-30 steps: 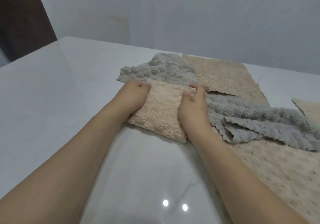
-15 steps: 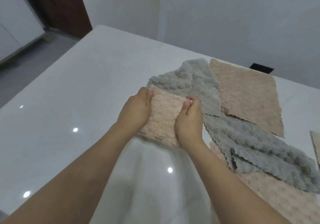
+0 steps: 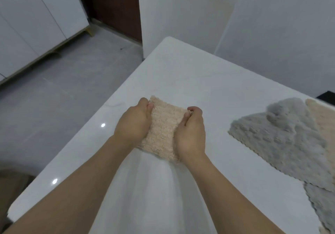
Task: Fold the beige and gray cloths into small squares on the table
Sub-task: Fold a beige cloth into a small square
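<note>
A beige cloth folded into a small square (image 3: 164, 130) is held between both hands above the white table (image 3: 190, 74). My left hand (image 3: 134, 123) grips its left edge, thumb on top. Its right edge is gripped by my right hand (image 3: 192, 134), fingers curled over the far corner. An unfolded gray cloth (image 3: 279, 139) lies spread on the table to the right. Beside it, at the right frame edge, lies a flat beige cloth (image 3: 324, 123). Another gray cloth (image 3: 322, 203) shows at the lower right.
The table's left edge and far corner (image 3: 168, 39) are close to my hands, with gray floor (image 3: 54, 92) beyond. White cabinets (image 3: 32, 21) stand at the far left. A wall (image 3: 253, 25) runs behind the table.
Both hands have carried the folded beige square leftward, off the pile of cloths toward the table's left side. The view has turned left with them.
</note>
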Available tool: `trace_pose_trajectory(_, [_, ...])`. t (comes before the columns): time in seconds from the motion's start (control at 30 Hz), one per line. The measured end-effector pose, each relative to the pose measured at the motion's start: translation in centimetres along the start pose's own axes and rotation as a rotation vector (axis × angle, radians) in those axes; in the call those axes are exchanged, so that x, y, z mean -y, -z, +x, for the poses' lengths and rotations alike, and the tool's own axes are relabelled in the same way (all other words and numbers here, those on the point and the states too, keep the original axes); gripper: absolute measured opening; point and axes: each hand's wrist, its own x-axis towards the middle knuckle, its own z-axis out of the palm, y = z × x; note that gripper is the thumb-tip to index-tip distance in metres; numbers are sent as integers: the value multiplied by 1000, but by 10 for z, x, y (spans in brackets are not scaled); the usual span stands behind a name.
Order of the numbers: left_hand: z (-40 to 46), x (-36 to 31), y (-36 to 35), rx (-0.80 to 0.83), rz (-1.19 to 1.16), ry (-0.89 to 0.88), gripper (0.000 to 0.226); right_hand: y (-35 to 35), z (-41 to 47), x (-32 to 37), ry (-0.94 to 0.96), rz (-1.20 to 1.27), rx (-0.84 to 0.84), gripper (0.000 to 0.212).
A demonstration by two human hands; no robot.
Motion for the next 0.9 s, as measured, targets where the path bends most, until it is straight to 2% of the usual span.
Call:
trace_pose_trajectory(0.2, [42,64,37,7,129,49,23,-74,14,41,27,-186,72,27])
trace_pose_trajectory(0.33, [58,84,50,42,199,28,22,-94,22,49,93,-317,113,41])
trace_pose_trajectory(0.43, [61,91,50,14,259,-19,31,-101,20,48,170,-373,68,42])
trace_pose_trajectory(0.63, [61,102,42,-127,338,-140,29,-113,27,28,338,-569,-70,36])
trace_pose_trajectory(0.73, [62,113,36,-208,304,-113,48,-113,33,18,401,-646,-184,23])
trace_pose_trajectory(0.8, [65,119,34,-123,241,-57,60,-112,35,13,431,-657,-216,19])
trace_pose_trajectory(0.9, [71,119,36,61,200,27,51,-113,37,12,424,-636,-177,19])
